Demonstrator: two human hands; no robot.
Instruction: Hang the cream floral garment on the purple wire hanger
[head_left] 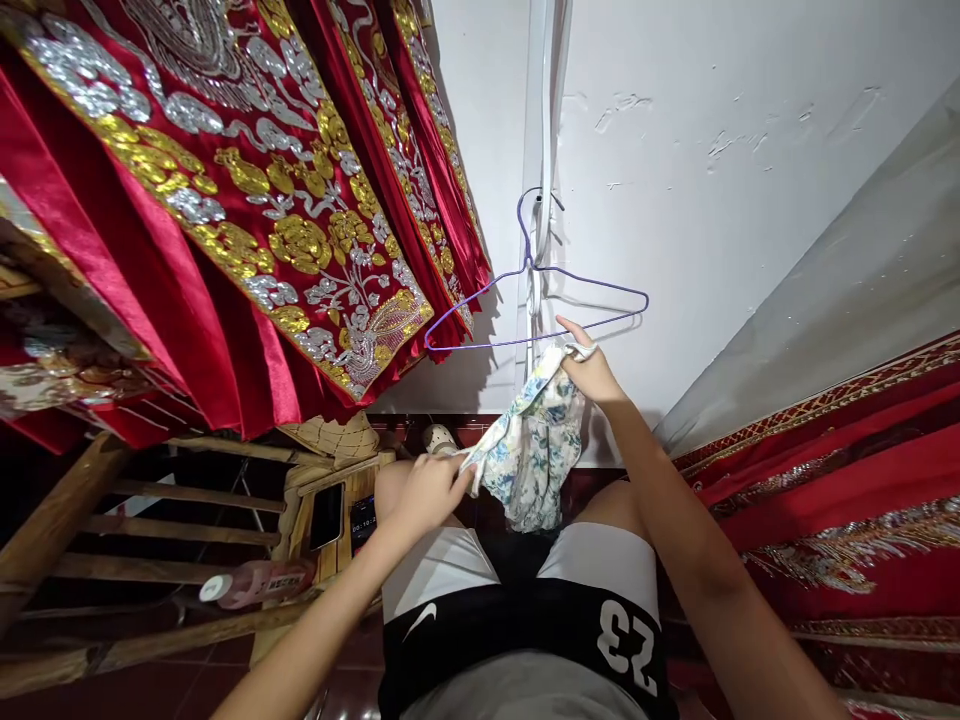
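A thin white garment (541,440) with a blue and green floral print hangs between my two hands, above my knees. My left hand (435,488) pinches its lower left edge. Higher up, my right hand (589,365) grips the top right corner, with the index finger pointing up toward the wall. Just above that hand a purple wire hanger (529,262) hangs from a hook on a white pole, its bottom bar close to the garment's top. What kind of garment it is I cannot tell, as it is bunched and folded.
Red costumes with gold and silver sequins (300,240) hang at the left, and red fringed cloth (862,500) at the right. By my left arm stands a bamboo chair (195,570) with a pink-liquid bottle (259,583) and a phone (327,515). A white wall (675,130) is ahead.
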